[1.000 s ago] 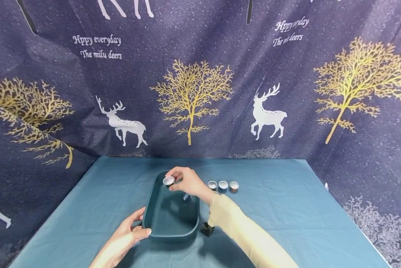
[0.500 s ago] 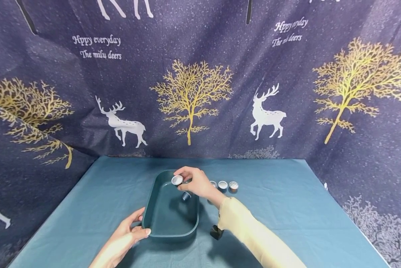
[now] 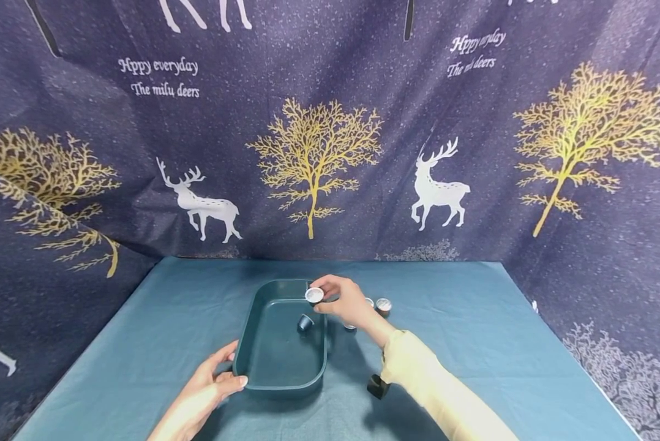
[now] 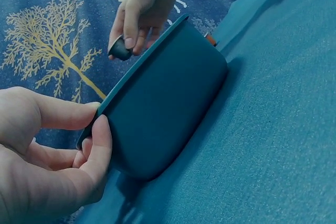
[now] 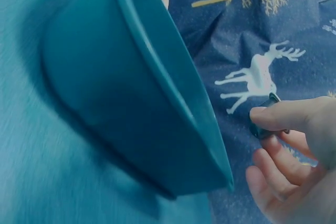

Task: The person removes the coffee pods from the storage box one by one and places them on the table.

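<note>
A teal rectangular tub (image 3: 286, 388) stands on the table. My left hand (image 3: 200, 392) grips its near left rim between thumb and fingers, as the left wrist view also shows. My right hand (image 3: 348, 300) pinches a coffee capsule (image 3: 315, 296) with a silvery lid, held above the tub's far right rim. In the right wrist view this capsule (image 5: 264, 121) has a dark green body and sits between thumb and fingertips. Inside the tub a dark blue capsule (image 3: 305, 323) lies on its side near the right wall.
More capsules are on the table right of the tub, partly hidden by my right hand; one brown capsule (image 3: 384, 307) shows fully. A black block (image 3: 378, 386) hangs beneath my right sleeve. Behind the table hangs a dark cloth (image 3: 363, 202) with deer and trees.
My right hand has moved right with the pinched capsule, from over the tub's far left to its far right rim, uncovering the blue capsule inside. My left hand has stayed put.
</note>
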The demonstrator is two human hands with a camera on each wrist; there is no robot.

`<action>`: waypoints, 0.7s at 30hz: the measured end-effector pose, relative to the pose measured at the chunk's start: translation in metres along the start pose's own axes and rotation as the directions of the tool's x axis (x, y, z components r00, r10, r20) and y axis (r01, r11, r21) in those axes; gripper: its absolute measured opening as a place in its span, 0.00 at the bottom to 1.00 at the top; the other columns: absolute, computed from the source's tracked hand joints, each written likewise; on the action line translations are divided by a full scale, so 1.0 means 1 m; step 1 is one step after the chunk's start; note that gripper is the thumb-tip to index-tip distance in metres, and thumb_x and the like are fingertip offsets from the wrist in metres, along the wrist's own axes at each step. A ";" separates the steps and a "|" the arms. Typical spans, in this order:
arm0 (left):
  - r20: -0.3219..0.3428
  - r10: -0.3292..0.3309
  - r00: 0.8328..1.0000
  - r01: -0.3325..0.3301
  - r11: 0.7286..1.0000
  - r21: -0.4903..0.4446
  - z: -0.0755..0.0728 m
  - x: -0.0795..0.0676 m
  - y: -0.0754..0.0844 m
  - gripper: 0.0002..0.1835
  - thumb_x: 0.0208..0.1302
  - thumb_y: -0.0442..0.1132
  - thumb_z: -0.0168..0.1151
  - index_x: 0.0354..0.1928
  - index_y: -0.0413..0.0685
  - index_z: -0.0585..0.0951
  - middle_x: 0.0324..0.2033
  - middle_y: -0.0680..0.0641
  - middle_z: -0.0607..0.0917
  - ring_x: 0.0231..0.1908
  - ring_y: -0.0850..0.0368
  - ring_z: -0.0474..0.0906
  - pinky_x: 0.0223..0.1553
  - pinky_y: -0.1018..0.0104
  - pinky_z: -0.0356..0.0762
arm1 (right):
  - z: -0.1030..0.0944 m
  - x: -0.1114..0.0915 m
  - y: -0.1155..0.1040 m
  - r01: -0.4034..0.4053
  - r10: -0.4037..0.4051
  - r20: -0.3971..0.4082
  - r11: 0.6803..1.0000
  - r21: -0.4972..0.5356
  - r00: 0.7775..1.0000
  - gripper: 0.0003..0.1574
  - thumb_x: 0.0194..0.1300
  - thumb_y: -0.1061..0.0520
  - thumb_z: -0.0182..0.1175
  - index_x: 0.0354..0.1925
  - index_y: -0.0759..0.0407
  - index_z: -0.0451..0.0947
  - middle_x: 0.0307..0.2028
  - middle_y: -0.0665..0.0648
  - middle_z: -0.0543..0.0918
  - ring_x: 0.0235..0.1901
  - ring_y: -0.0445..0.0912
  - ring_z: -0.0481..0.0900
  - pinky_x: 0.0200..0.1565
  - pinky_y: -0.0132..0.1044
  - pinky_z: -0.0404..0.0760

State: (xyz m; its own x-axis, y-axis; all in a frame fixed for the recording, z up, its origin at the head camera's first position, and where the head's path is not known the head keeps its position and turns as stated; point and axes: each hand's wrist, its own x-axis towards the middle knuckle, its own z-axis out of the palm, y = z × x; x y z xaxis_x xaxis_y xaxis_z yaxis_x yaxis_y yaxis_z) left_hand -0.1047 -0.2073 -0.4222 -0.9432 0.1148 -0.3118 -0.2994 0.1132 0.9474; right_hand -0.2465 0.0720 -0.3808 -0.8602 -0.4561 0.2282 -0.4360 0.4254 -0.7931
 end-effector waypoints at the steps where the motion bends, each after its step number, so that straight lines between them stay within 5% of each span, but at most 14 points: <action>1: -0.003 0.002 1.000 -0.002 1.000 0.001 0.000 0.000 0.000 0.43 0.65 0.36 0.63 0.76 0.40 0.51 0.57 0.42 0.59 0.45 0.53 0.79 0.51 0.59 0.76 | -0.002 -0.001 0.002 -0.002 0.002 -0.007 1.000 -0.002 1.000 0.25 0.54 0.62 0.73 0.52 0.53 0.82 0.42 0.57 0.86 0.43 0.52 0.84 0.46 0.44 0.79; 14: -0.041 0.014 0.999 -0.015 1.000 -0.015 0.002 -0.002 0.000 0.44 0.63 0.32 0.64 0.77 0.41 0.51 0.59 0.42 0.54 0.40 0.55 0.77 0.53 0.56 0.80 | -0.017 -0.023 0.016 -0.044 0.050 -0.083 0.996 0.072 0.995 0.24 0.51 0.67 0.72 0.50 0.60 0.82 0.40 0.63 0.86 0.39 0.47 0.83 0.43 0.38 0.79; 21: -0.005 0.021 1.000 -0.021 1.000 -0.015 0.000 -0.001 -0.002 0.44 0.65 0.34 0.63 0.77 0.40 0.49 0.59 0.43 0.54 0.43 0.55 0.79 0.54 0.56 0.80 | -0.020 -0.033 0.032 -0.060 0.066 -0.153 0.997 0.046 0.986 0.23 0.50 0.65 0.71 0.47 0.56 0.83 0.34 0.55 0.85 0.35 0.41 0.82 0.38 0.35 0.79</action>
State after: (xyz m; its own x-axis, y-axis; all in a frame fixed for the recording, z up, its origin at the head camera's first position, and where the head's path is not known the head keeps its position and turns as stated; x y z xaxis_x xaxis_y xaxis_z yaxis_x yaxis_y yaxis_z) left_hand -0.1031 -0.2078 -0.4235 -0.9499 0.1120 -0.2918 -0.2820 0.0955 0.9546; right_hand -0.2370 0.1161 -0.4026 -0.9175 -0.3016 0.2592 -0.3711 0.4152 -0.8306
